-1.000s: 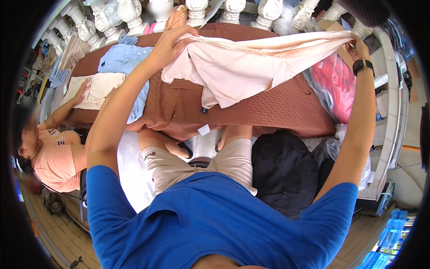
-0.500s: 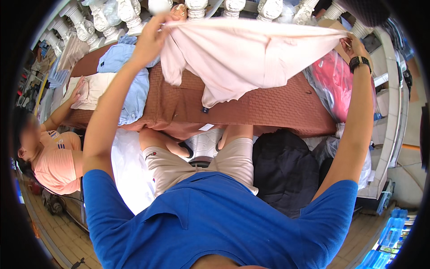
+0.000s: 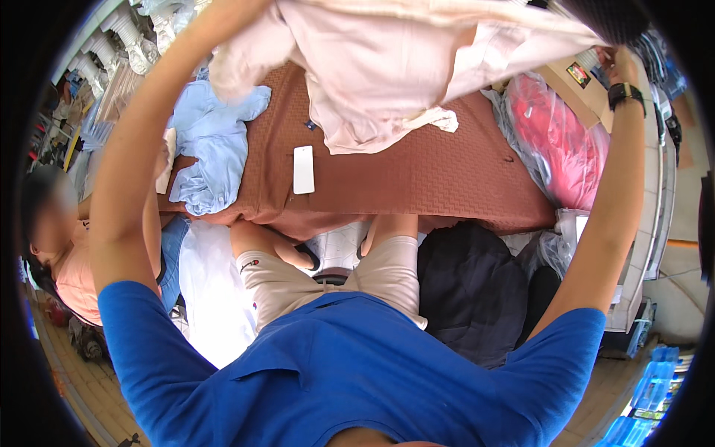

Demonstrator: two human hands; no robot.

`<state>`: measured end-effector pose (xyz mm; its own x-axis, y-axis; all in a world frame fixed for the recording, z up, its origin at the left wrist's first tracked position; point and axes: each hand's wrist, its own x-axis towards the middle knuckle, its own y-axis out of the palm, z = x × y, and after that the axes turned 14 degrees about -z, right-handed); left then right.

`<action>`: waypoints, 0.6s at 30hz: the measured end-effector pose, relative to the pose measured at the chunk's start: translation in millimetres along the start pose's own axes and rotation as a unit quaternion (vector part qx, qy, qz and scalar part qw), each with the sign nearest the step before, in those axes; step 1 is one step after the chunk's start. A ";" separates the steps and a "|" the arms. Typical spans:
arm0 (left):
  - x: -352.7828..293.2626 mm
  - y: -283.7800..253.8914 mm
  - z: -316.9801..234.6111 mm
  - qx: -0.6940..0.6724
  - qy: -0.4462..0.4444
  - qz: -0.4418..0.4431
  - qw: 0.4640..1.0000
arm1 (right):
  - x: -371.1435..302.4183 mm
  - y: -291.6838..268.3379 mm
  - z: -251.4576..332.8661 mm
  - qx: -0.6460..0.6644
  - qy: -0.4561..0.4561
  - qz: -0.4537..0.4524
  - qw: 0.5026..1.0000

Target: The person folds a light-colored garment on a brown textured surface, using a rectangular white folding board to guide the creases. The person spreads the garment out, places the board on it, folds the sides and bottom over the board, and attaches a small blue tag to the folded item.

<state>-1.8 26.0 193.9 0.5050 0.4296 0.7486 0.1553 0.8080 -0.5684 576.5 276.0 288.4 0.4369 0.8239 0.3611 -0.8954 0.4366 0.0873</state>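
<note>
Grip, right hand [image 3: 612,61]: closed on the far right edge of the pale pink garment [image 3: 387,67], wrist with a black watch [image 3: 624,92] just below it.
Grip, left hand: out of view past the top rim, so whether it is clamped cannot be told; the left forearm [image 3: 141,149] runs up to the garment's left end.
Near, below the garment: blue shirt [image 3: 357,372] and beige shorts [image 3: 313,279] of the wearer, a black bag [image 3: 473,290] to the right.
Desk [image 3: 417,179]: brown quilted cover, white tag [image 3: 303,169] lying under the garment.
Garment: lifted above the desk, long axis left to right between both arms, loose folds hanging toward the desk.
Left of garment: light blue cloth [image 3: 212,145]; another person [image 3: 63,261] sits beyond.
Right of garment: red bundle in clear plastic [image 3: 555,145].
</note>
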 end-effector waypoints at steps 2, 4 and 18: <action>-18.4 16.0 -26.3 -0.041 -0.029 0.018 0.999 | 4.2 -9.0 -16.4 -0.024 0.015 0.016 0.999; -29.4 25.1 -52.8 -0.092 -0.082 0.042 0.992 | 2.4 -13.7 -36.8 -0.062 0.037 0.033 0.997; -36.7 19.2 -78.3 -0.205 -0.112 -0.005 0.972 | -24.7 -23.1 -91.2 -0.106 0.100 0.023 0.989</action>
<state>49.1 -5.8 128.8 0.3112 0.5362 0.7847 0.5075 0.6043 -0.6142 594.2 278.5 192.8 0.4232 0.8906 0.1665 -0.8861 0.4451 -0.1289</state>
